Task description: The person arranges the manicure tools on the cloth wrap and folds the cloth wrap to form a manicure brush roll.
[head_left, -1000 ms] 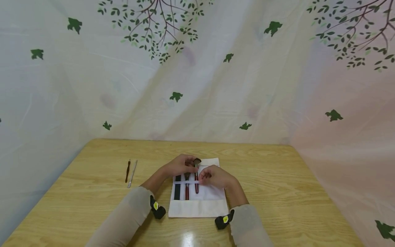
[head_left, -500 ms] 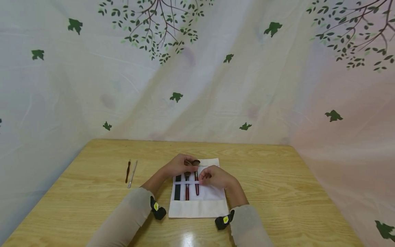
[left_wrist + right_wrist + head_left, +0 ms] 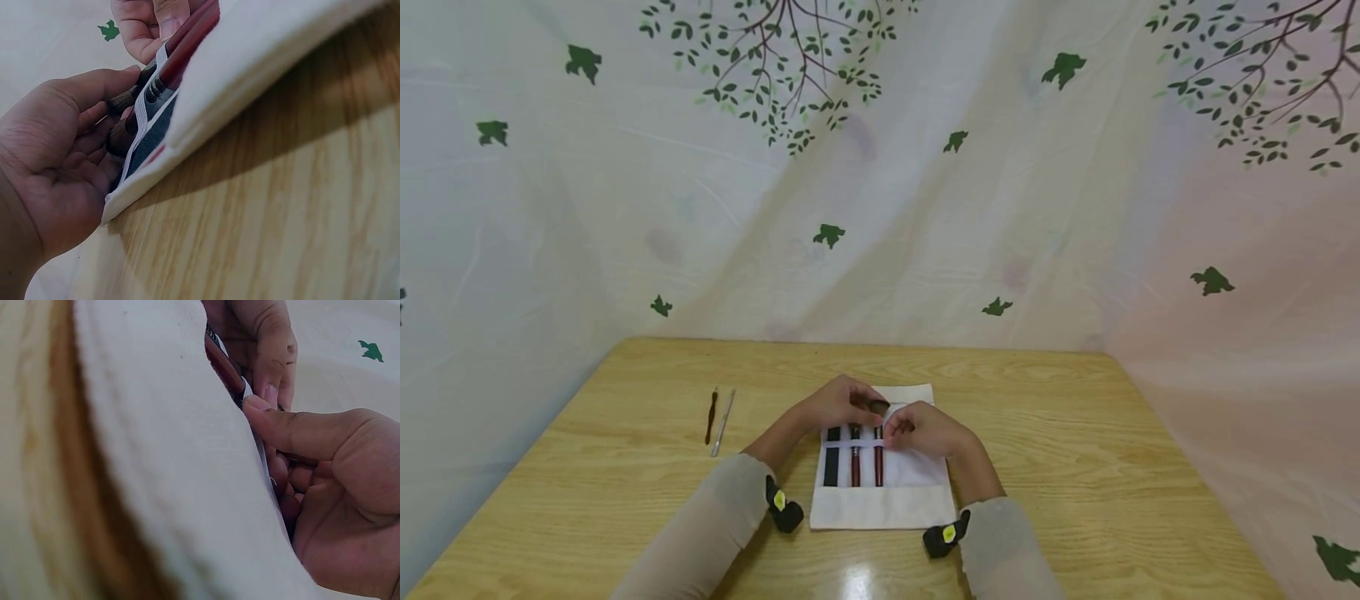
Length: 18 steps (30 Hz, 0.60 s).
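Note:
A white cloth brush roll lies spread on the table, a white elastic band crossing its middle. My left hand pinches a red-handled brush near its dark bristles. This brush passes under the band, its handle end at the roll's bottom pocket. Just right of it, my right hand pinches the band between thumb and fingers; the right wrist view shows the thumb on its edge. A second red-handled brush and a flat black piece sit under the band to the left.
Left of the roll, a thin brown tool and a slim silvery tool lie on the wooden table. A pale curtain with printed leaves hangs behind the table.
The brush in my left hand has slid down toward me under the band, its handle end reaching the bottom pocket. My left hand moved slightly with it; my right hand stayed in place.

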Available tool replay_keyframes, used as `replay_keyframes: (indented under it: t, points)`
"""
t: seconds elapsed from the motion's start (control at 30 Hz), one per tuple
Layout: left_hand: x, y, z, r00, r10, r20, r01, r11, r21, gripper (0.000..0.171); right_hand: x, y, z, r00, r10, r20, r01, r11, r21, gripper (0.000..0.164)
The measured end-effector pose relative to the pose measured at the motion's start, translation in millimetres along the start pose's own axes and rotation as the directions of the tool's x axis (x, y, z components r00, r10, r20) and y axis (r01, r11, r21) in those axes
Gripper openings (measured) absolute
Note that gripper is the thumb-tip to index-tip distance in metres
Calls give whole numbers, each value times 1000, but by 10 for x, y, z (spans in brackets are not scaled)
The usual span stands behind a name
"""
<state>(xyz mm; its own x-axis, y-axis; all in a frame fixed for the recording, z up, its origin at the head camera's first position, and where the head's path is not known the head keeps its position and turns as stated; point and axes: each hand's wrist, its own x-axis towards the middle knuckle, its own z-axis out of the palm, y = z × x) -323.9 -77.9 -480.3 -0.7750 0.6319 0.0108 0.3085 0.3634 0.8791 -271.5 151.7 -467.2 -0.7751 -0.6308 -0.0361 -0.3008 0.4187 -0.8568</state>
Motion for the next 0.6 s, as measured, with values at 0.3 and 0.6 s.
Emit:
replay_keyframes:
  t: [0.3,0.6]
  points:
    - [-22,4,1,1000,-6,-20,6,1000,-16,23,1,9,2,1000,21,1,-21,1000,4,6]
    - [-34,15,-5,1000,-7,15,7,1000,-11,17,7,17,0,1000,15,8,-15,1000,1,8]
